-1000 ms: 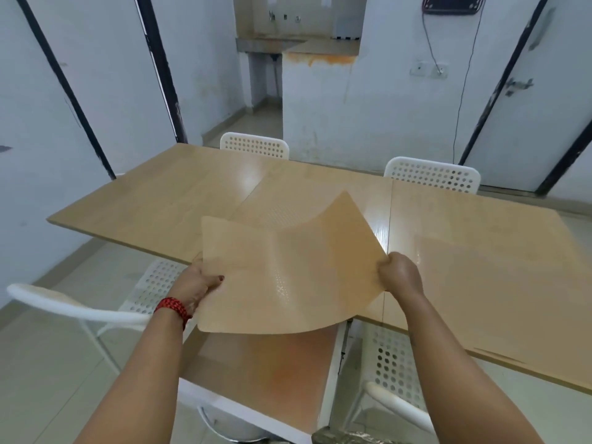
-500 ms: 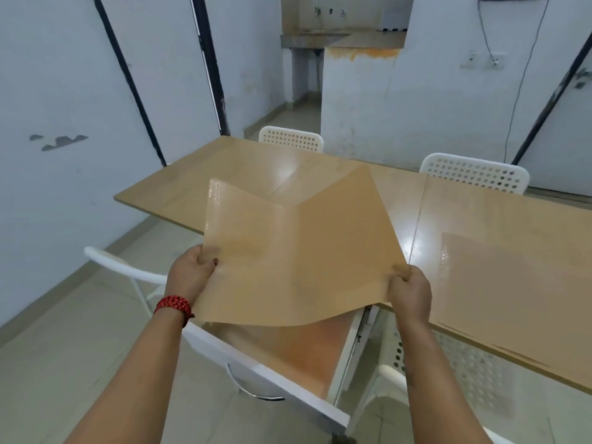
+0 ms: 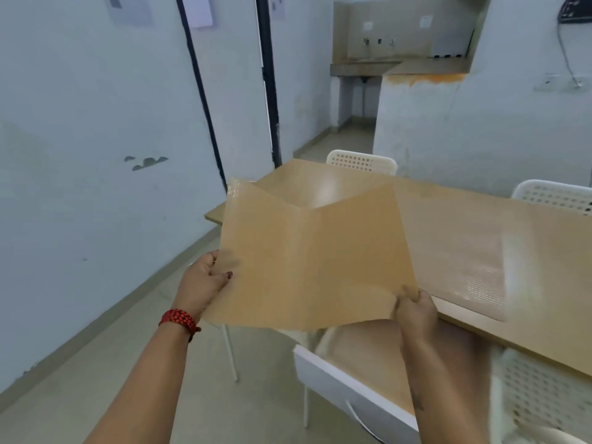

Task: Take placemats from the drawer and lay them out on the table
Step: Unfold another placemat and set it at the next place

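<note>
An open white drawer [image 3: 352, 389] projects below the wooden table [image 3: 544, 315], where one translucent placemat [image 3: 464, 261] already lies flat; white perforated chairs [image 3: 362, 161] stand behind. A tan placemat [image 3: 304, 261], creased down its middle, is held in the air over the table's near edge. The left hand [image 3: 205, 283] pinches its left edge and the right hand [image 3: 416, 309] its lower right corner, both forearms extended.

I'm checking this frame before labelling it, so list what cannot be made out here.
- Head view: the near left part of the table is hidden behind the held placemat.
- Head view: the open drawer is partly covered by the right hand and forearm; whether more mats lie inside is unclear.
- Head view: the laid placemat is blurred, its edges faint.
- Head view: the left hand grip fingers are under the mat.
</note>
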